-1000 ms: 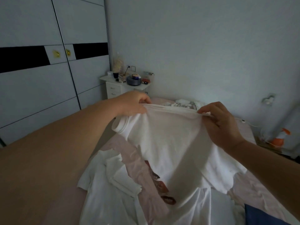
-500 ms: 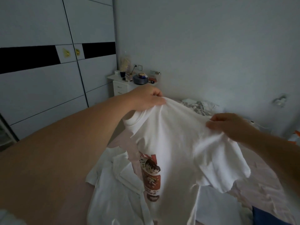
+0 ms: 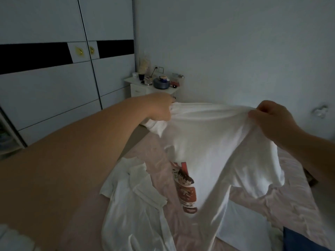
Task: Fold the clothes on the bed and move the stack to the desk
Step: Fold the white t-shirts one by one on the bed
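We hold a white cotton T-shirt with a cartoon print [image 3: 208, 151] stretched between both hands above the bed.

Our left hand [image 3: 159, 107] and right hand [image 3: 272, 118] each pinch a shoulder; it hangs over the pink-sheeted bed [image 3: 290, 196], beside a crumpled white shirt [image 3: 134, 201]. Beyond stand a white nightstand [image 3: 145, 87] and, dimly, grey sliding wardrobe doors [image 3: 54, 78].

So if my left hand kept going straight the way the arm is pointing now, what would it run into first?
Probably the white nightstand, behind the left hand that grips the white T-shirt. The forearm aims up and away toward it, though depth is unclear and it might reach the wall.
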